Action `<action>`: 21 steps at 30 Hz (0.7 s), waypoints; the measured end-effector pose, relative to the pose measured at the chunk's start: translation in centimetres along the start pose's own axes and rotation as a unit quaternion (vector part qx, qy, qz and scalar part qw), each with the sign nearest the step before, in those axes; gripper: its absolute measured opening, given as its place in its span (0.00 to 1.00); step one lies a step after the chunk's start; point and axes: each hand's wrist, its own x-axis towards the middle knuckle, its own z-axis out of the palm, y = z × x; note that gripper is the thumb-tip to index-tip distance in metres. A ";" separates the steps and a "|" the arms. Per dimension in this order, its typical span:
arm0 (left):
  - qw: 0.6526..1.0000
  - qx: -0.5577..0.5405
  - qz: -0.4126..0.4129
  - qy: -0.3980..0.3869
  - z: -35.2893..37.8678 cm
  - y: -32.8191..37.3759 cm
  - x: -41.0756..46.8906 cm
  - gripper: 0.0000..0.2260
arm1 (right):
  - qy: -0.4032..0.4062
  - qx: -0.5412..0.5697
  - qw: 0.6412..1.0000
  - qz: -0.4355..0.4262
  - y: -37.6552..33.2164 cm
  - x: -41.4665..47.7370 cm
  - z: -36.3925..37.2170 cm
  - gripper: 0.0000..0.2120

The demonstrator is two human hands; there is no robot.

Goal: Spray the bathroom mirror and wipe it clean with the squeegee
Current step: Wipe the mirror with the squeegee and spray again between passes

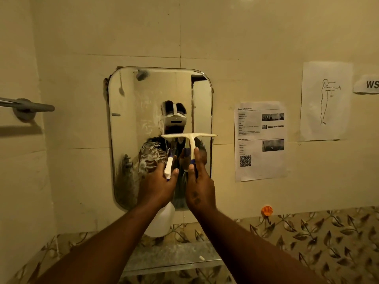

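Observation:
A rounded rectangular mirror (pixel 131 128) hangs on the tiled wall straight ahead, with foamy spray streaks over its lower left part. My left hand (pixel 156 186) grips a white spray bottle (pixel 162 221) by its neck, the nozzle pointing at the glass. My right hand (pixel 200 181) holds a cream T-shaped squeegee (pixel 189 137) by its handle, the blade level against the mirror at about mid-height on the right side.
A grey towel bar (pixel 26 105) juts from the left wall. Printed sheets (pixel 260 140) and a figure drawing (pixel 326 101) are taped right of the mirror. An orange hook (pixel 267 211) sits above the leaf-patterned tiles. A glass shelf (pixel 174 257) lies below the mirror.

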 end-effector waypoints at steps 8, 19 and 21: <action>0.998 0.048 -0.031 -0.020 0.5 -3.6 -4.6 0.11 | -0.028 -0.039 0.998 0.028 3.5 -6.3 0.6 0.25; 0.995 0.068 -0.054 -0.042 -0.7 -4.5 -7.1 0.17 | -0.057 -0.061 0.988 0.132 7.6 -13.1 0.7 0.24; 0.995 0.075 -0.055 -0.041 -0.9 -4.3 -7.2 0.16 | -0.060 -0.054 0.985 0.154 8.1 -14.0 0.6 0.24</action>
